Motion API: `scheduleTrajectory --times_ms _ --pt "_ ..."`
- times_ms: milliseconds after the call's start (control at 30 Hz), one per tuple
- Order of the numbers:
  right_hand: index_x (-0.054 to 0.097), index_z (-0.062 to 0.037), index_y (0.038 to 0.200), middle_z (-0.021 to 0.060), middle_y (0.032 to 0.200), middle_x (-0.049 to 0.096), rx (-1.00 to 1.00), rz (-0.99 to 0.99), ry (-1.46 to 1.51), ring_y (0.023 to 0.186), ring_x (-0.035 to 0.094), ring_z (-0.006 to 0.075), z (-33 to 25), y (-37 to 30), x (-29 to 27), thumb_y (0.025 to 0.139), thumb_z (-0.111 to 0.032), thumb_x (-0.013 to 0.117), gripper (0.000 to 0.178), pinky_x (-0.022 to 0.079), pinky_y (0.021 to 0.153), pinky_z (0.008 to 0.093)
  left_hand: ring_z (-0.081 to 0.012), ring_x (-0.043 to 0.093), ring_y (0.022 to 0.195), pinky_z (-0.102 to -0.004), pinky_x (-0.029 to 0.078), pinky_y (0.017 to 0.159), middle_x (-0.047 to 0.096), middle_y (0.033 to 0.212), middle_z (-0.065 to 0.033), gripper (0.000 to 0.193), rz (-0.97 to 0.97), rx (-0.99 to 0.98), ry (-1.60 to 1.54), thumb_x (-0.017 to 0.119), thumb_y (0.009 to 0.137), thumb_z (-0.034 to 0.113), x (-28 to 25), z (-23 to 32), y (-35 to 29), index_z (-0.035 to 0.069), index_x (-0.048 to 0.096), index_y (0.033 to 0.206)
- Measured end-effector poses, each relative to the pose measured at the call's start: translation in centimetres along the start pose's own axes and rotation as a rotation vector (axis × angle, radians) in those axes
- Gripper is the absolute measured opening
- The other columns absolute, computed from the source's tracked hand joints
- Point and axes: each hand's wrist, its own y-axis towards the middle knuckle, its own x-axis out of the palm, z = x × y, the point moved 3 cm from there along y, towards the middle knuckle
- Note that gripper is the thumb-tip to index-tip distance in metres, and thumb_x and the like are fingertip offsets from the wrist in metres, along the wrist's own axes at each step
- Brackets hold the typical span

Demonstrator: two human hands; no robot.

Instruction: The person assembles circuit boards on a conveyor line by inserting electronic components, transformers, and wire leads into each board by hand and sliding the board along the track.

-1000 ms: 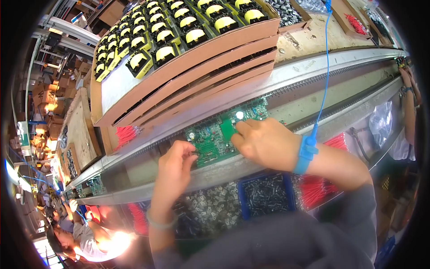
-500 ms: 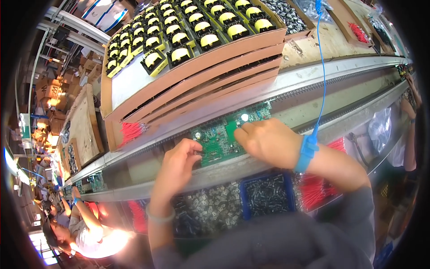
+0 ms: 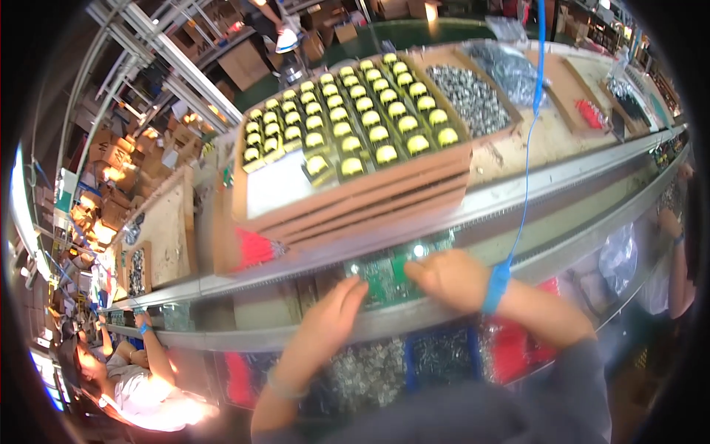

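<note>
A green circuit board [image 3: 383, 287] lies in the rail channel in front of me, with small parts and a round white-topped part on it. At the board's left end, my left hand [image 3: 331, 320] is closed, its fingers pressed together; anything between them is blurred. My right hand [image 3: 450, 278] is bent over the board's right part in a pinch, and its fingertips hide whatever they hold. Around my right wrist sits a blue wrist strap [image 3: 497, 288] with a coiled blue cord [image 3: 529, 159] running upward.
Beyond the rail [image 3: 251, 285] stand stacked cardboard trays [image 3: 355, 214] of yellow-and-black components [image 3: 384, 154]. Bins of small metal parts [image 3: 366, 370] and red wire-like parts [image 3: 510, 348] line my side. A co-worker [image 3: 140, 385] sits at the left; another person's arm [image 3: 677, 259] shows at right.
The view has tilted up and shifted, so the trays and board appear lower and farther right. My left fingers have come closer together at the board's left end; my right hand stays over the board.
</note>
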Motion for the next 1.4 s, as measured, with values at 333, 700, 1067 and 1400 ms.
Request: scheduleTrajectory --times_ms 333,700,1067,1400 --pt "0.061 -0.0045 0.101 0.0178 0.096 0.065 0.038 -0.148 -0.027 0.082 0.069 0.0397 -0.9 -0.6 -1.9 0.086 -0.020 0.066 0.023 0.057 0.070 0.0492 -0.0232 0.066 0.087 -0.0326 0.054 0.075 0.065 0.100 -0.0107 0.019 0.545 -0.021 -0.124 0.073 0.089 0.006 -12.3 -0.6 10.1 0.002 0.068 0.107" --pt "0.054 -0.0025 0.098 0.0169 0.087 0.063 -0.257 0.227 -0.119 0.077 0.070 0.0367 -3.4 1.5 -12.5 0.083 -0.010 0.065 0.020 0.058 0.061 0.0450 -0.0209 0.067 0.092 -0.0328 0.061 0.075 0.066 0.111 -0.0095 0.017 0.735 -0.129 -0.746 0.058 0.102 0.005 -12.4 -5.5 11.9 -0.001 0.073 0.108" --pt "0.065 -0.0064 0.103 0.0110 0.106 0.064 -0.522 -0.015 -0.315 0.090 0.069 0.0373 1.5 14.0 -12.8 0.096 -0.052 0.059 0.046 0.055 0.075 0.0482 -0.0285 0.068 0.112 -0.0372 0.059 0.091 0.067 0.121 -0.0124 0.038 0.598 -0.390 -1.316 0.061 0.100 0.005 -5.8 3.7 -0.5 0.000 0.054 0.137" --pt "0.064 -0.0094 0.089 0.0082 0.102 0.067 -0.402 -0.011 -0.051 0.098 0.067 0.0340 1.9 14.9 -13.1 0.078 -0.044 0.082 0.040 0.051 0.081 0.0449 -0.0226 0.067 0.098 -0.0305 0.053 0.084 0.068 0.107 -0.0152 0.042 0.425 -0.307 -0.477 0.071 0.091 0.001 -0.7 2.3 -2.5 0.001 0.062 0.132"
